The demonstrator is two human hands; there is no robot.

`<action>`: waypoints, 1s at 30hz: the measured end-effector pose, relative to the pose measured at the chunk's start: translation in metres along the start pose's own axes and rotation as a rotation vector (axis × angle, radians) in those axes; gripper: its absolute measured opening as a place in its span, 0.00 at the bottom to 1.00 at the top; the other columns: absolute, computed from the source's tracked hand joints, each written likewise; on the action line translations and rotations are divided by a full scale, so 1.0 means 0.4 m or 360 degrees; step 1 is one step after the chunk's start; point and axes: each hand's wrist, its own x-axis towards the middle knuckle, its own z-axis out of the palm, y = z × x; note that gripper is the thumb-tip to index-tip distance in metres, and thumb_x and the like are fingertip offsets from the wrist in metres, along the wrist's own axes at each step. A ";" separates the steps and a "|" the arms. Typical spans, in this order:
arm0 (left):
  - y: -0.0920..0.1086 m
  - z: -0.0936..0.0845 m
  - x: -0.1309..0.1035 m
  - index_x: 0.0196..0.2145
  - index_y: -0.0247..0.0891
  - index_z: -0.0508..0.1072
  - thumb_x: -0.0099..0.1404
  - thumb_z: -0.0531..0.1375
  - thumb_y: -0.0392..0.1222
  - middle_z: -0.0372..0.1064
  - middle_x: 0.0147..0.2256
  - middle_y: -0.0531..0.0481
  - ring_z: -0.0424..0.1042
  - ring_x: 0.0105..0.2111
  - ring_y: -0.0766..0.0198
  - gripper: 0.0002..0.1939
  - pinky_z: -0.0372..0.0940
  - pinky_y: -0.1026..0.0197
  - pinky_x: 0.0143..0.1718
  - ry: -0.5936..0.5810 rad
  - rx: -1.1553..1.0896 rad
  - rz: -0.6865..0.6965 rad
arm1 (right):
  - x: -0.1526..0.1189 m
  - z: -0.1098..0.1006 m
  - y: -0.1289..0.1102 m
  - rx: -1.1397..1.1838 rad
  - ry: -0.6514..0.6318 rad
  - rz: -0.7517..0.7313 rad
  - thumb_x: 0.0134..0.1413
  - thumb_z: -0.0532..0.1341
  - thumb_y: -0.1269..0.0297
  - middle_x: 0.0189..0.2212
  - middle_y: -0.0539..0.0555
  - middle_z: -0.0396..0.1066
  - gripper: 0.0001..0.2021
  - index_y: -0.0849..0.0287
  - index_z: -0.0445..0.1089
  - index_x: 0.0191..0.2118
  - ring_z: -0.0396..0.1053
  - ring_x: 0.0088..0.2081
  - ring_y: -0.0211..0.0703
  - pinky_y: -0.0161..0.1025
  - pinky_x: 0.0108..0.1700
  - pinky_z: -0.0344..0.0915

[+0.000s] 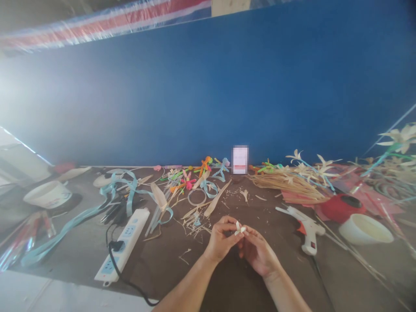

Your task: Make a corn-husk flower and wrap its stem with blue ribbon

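Observation:
Near the front middle of the dark table, a small white flower with pointed petals (239,228) is pinched between my two hands. My left hand (221,238) grips it from the left with thumb and forefinger. From the right, my right hand (256,249) closes its fingertips on the same flower. Its lower part is hidden by the fingers. Beyond the hands, another pale flower (245,195) lies on the table among thin scraps. Right of my hands rests a white glue gun (305,227) with an orange trigger.
A white power strip (125,245) with a black plug and cord lies left. Light blue ribbon (68,229) trails across the table. A white bowl (366,229) and a red object (339,208) stand right, before pale flowers on stems (312,167). A blue partition (208,95) rises behind.

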 end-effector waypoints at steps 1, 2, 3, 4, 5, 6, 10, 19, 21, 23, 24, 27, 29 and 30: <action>0.000 0.000 0.000 0.28 0.35 0.75 0.50 0.61 0.44 0.62 0.33 0.46 0.64 0.26 0.69 0.10 0.64 0.68 0.22 -0.0003 -0.0002 0.0000 | 0.000 0.001 0.000 -0.0010 0.0011 -0.0001 0.46 0.60 0.67 0.19 0.47 0.63 0.05 0.61 0.67 0.31 0.62 0.20 0.33 0.29 0.16 0.62; 0.000 0.000 0.000 0.28 0.34 0.75 0.50 0.61 0.44 0.62 0.33 0.46 0.64 0.26 0.69 0.10 0.64 0.67 0.22 -0.0006 -0.0006 0.0000 | -0.001 0.001 0.000 -0.0024 0.0025 -0.0001 0.45 0.61 0.66 0.19 0.47 0.63 0.05 0.60 0.67 0.31 0.62 0.20 0.33 0.28 0.16 0.61; -0.001 0.000 0.001 0.28 0.34 0.75 0.50 0.61 0.44 0.62 0.33 0.46 0.64 0.25 0.69 0.10 0.64 0.67 0.22 -0.0009 -0.0008 0.0000 | -0.001 0.002 0.000 -0.0041 0.0038 0.0000 0.45 0.61 0.65 0.19 0.47 0.63 0.06 0.60 0.67 0.31 0.62 0.20 0.33 0.28 0.16 0.61; -0.001 0.000 0.001 0.28 0.34 0.75 0.50 0.61 0.44 0.62 0.33 0.46 0.64 0.25 0.69 0.10 0.65 0.67 0.22 -0.0007 -0.0009 -0.0002 | -0.001 0.002 0.000 -0.0058 0.0049 0.0001 0.44 0.61 0.65 0.19 0.47 0.62 0.06 0.60 0.67 0.30 0.62 0.20 0.33 0.28 0.15 0.61; -0.002 0.000 0.000 0.27 0.34 0.75 0.50 0.61 0.44 0.62 0.33 0.46 0.64 0.25 0.69 0.10 0.65 0.67 0.22 -0.0005 -0.0009 -0.0007 | 0.000 0.002 0.001 -0.0071 0.0059 -0.0001 0.44 0.61 0.64 0.20 0.47 0.62 0.06 0.59 0.67 0.30 0.61 0.20 0.33 0.28 0.15 0.60; -0.002 0.001 0.000 0.27 0.34 0.75 0.50 0.61 0.44 0.62 0.33 0.45 0.64 0.25 0.69 0.11 0.65 0.67 0.22 -0.0005 -0.0012 -0.0016 | 0.000 0.001 0.001 -0.0081 0.0062 0.0000 0.44 0.61 0.64 0.20 0.47 0.62 0.06 0.59 0.67 0.29 0.61 0.20 0.33 0.28 0.15 0.60; 0.001 0.002 -0.001 0.28 0.34 0.75 0.51 0.60 0.45 0.62 0.34 0.46 0.63 0.22 0.72 0.11 0.65 0.66 0.20 -0.0025 -0.0046 -0.0048 | 0.001 0.000 0.001 -0.0076 0.0035 0.0014 0.45 0.61 0.64 0.19 0.47 0.62 0.06 0.60 0.66 0.29 0.61 0.20 0.33 0.28 0.15 0.60; 0.024 0.000 -0.002 0.26 0.38 0.76 0.51 0.60 0.45 0.65 0.30 0.45 0.65 0.32 0.62 0.09 0.63 0.63 0.29 0.0104 0.0252 0.0119 | 0.000 0.000 -0.002 -0.0021 0.0018 0.0041 0.46 0.60 0.66 0.19 0.47 0.63 0.04 0.61 0.67 0.30 0.62 0.20 0.33 0.28 0.16 0.60; 0.027 0.000 -0.003 0.25 0.39 0.76 0.51 0.59 0.45 0.65 0.30 0.45 0.65 0.33 0.60 0.08 0.63 0.62 0.31 0.0123 0.0293 0.0144 | 0.001 -0.002 -0.001 -0.0031 0.0037 0.0049 0.45 0.60 0.66 0.19 0.47 0.64 0.04 0.60 0.67 0.29 0.62 0.20 0.33 0.28 0.16 0.60; 0.030 0.001 -0.004 0.25 0.40 0.76 0.51 0.59 0.45 0.65 0.29 0.45 0.64 0.34 0.60 0.08 0.62 0.61 0.33 0.0130 0.0327 0.0161 | 0.002 -0.004 0.001 -0.0046 0.0053 0.0050 0.45 0.60 0.65 0.19 0.47 0.63 0.05 0.60 0.67 0.29 0.62 0.20 0.33 0.28 0.16 0.60; 0.030 0.001 -0.004 0.26 0.41 0.76 0.52 0.59 0.45 0.65 0.29 0.46 0.64 0.34 0.60 0.08 0.62 0.61 0.34 0.0125 0.0345 0.0168 | 0.003 -0.006 0.002 -0.0051 0.0053 0.0051 0.45 0.60 0.65 0.18 0.47 0.63 0.05 0.60 0.67 0.29 0.61 0.20 0.33 0.28 0.16 0.60; 0.031 0.000 -0.004 0.27 0.41 0.76 0.53 0.58 0.44 0.65 0.30 0.46 0.64 0.34 0.61 0.07 0.61 0.61 0.36 0.0098 0.0401 0.0192 | 0.004 -0.010 0.004 -0.0060 0.0040 0.0054 0.46 0.60 0.65 0.19 0.47 0.63 0.04 0.60 0.67 0.29 0.61 0.20 0.33 0.29 0.16 0.60; 0.031 -0.001 -0.005 0.26 0.41 0.76 0.53 0.58 0.43 0.65 0.29 0.46 0.63 0.34 0.61 0.07 0.60 0.61 0.37 0.0100 0.0419 0.0214 | 0.004 -0.011 0.004 -0.0084 0.0049 0.0057 0.45 0.60 0.64 0.19 0.47 0.62 0.05 0.59 0.67 0.30 0.61 0.20 0.33 0.29 0.16 0.61; 0.032 -0.001 -0.005 0.26 0.41 0.76 0.53 0.58 0.43 0.65 0.29 0.46 0.63 0.33 0.62 0.07 0.60 0.61 0.36 0.0108 0.0421 0.0224 | 0.005 -0.011 0.004 -0.0098 0.0058 0.0058 0.45 0.60 0.64 0.19 0.47 0.62 0.05 0.59 0.67 0.30 0.61 0.20 0.34 0.29 0.16 0.61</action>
